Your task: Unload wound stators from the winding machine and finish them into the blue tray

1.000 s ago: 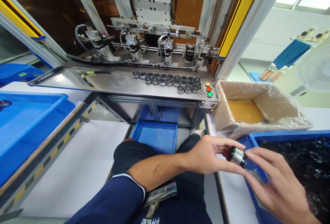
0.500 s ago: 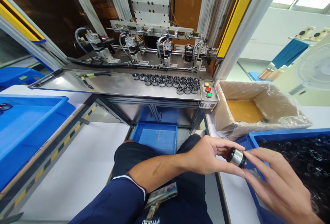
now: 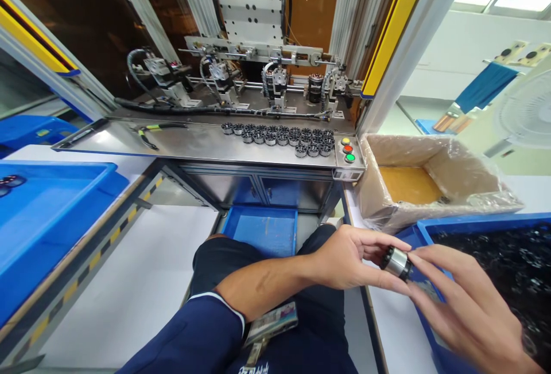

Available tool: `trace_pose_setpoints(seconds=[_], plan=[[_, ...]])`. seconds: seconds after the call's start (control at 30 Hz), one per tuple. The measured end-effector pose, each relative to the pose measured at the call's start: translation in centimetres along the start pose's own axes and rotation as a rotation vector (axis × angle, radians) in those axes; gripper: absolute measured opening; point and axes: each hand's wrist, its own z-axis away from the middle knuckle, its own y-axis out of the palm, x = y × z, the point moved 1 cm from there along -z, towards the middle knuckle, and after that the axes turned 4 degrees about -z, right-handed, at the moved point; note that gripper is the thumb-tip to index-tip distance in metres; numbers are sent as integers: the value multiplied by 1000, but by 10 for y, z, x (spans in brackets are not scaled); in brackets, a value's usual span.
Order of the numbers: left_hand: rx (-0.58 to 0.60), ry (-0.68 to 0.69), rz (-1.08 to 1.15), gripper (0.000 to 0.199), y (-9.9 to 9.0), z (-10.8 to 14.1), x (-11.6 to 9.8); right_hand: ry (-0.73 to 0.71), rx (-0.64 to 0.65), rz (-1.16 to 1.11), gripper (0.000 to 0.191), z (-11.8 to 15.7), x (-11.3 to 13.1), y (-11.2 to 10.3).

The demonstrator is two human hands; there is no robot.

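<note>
Between my two hands is a small cylindrical motor core [image 3: 396, 263] with a silver metal band and black plastic ends. My left hand [image 3: 346, 256] grips it from the left, thumb and fingers closed about its sides. From the right, the fingertips of my right hand [image 3: 465, 299] pinch the black end. Both hands hold the part over the near edge of a blue bin [image 3: 424, 239], which is filled with many black plastic pieces [image 3: 495, 265]. Several similar silver-and-black cores [image 3: 282, 136] stand grouped on the metal ledge of the machine ahead.
A cardboard box [image 3: 374, 190] lined with clear plastic stands behind the bin. Yellow, red and green buttons [image 3: 348, 149] sit at the ledge's right end. Cutting pliers [image 3: 148, 136] lie on the ledge's left. A blue tray [image 3: 51, 213] is at left, and another blue tray [image 3: 260, 230] is below.
The hands and the core keep almost the same pose. The whole view has shifted very slightly.
</note>
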Motion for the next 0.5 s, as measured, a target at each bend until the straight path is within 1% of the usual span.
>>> trace_pose_setpoints(seconds=[0.13, 0.27, 0.33, 0.43, 0.47, 0.5], plan=[[7, -31, -19, 86, 1, 1, -1, -24, -11, 20, 32, -2, 0, -2], [23, -55, 9, 88, 3, 2, 1, -55, -29, 133, 35, 0, 0, 1], [37, -48, 12, 88, 4, 2, 4, -64, -27, 182, 43, 2, 0, 3], [71, 10, -53, 85, 3, 4, 7, -54, -21, 228, 67, 6, 0, 6], [82, 36, -96, 83, 2, 5, 6, -44, -21, 224, 70, 7, -1, 7], [91, 61, -148, 80, 2, 7, 5, -24, -18, 198, 70, 8, -3, 7]])
